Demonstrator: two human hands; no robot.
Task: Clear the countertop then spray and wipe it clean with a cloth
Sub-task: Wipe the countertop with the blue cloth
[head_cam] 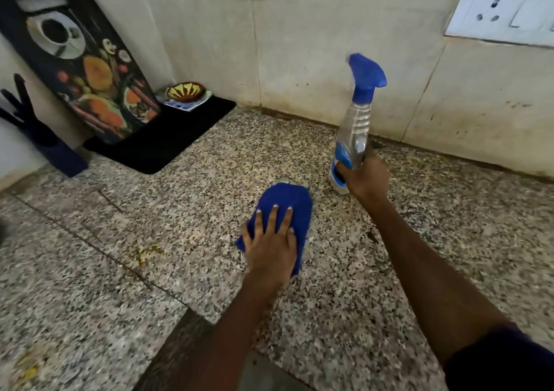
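A folded blue cloth (287,201) lies on the speckled granite countertop (180,198) at the middle of the view. My left hand (271,240) presses flat on the cloth with fingers spread. My right hand (364,177) grips the lower body of a clear spray bottle (355,129) with a blue trigger head, held upright and slightly tilted just right of the cloth, near the back wall. A yellowish stain (145,252) marks the counter left of the cloth.
A black mat (168,141) lies in the back left corner with a printed cutting board (81,60) leaning on the wall and a small painted bowl (186,90) on a plate. A dark blue holder (45,138) stands far left. A wall socket (503,9) is top right.
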